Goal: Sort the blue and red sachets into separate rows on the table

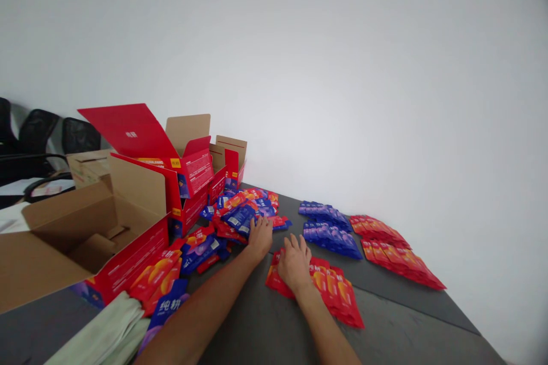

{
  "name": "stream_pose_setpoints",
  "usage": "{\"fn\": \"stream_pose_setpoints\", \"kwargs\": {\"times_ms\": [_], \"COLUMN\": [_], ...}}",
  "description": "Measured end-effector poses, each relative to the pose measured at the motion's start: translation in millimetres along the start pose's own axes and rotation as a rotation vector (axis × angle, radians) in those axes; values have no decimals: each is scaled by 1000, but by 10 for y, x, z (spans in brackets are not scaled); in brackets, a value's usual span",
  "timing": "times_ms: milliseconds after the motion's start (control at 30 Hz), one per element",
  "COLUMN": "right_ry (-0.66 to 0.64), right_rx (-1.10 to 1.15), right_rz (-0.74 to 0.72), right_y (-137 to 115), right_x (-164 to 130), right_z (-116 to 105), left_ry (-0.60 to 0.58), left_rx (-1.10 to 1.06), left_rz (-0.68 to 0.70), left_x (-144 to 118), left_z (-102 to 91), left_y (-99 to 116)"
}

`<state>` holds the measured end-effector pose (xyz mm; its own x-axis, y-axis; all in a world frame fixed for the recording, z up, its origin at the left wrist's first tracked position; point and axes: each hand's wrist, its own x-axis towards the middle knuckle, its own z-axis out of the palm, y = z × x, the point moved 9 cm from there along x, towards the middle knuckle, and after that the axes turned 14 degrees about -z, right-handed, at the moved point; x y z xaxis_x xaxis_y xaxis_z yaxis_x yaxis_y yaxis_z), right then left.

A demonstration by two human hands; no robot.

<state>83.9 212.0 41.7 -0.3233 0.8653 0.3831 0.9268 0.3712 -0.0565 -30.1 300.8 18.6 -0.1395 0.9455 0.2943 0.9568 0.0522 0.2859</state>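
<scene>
My left hand reaches to the near edge of a mixed heap of pouches, its fingers stretched out over a blue pouch and a red one. Lying over the left end of a fanned row of red pouches is my right hand, fingers apart. The row's pouches overlap, with orange fruit printed on them. Beyond the right hand lie two overlapping rows of blue pouches. Farther right are two rows of red pouches.
On the left, an open red carton has its flaps spread. More red cartons stand and stack behind it. A pale green cloth lies at the front left beside loose pouches. Black chairs stand far left. A white wall borders the dark table.
</scene>
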Motion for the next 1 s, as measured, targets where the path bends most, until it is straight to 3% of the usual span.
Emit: {"fn": "stream_pose_setpoints", "kwargs": {"times_ms": [133,267,533,700,800,900,1000], "right_ry": [40,67,141,232,321,375,379], "right_rx": [17,48,131,207,279,430,626], "right_rz": [8,0,39,54,68,139,217], "right_y": [-8,-11,89,125,135,186,228], "right_x": [-20,-101,-318,-499,-633,-786,-947], "right_z": [-24,-65,-228,-390,-511,-581,-604], "left_ry": [2,18,16,26,21,-70,-301], "left_rx": [2,-18,-141,-275,-458,-714,-1156], "left_rz": [-34,-41,-90,-136,-181,-223,-305], "left_x": [38,-7,-108,-346,-569,-849,-1184], "left_z": [30,-64,-388,-640,-688,-565,-315], "left_y": [-21,-13,-27,-82,-93,-8,173]}}
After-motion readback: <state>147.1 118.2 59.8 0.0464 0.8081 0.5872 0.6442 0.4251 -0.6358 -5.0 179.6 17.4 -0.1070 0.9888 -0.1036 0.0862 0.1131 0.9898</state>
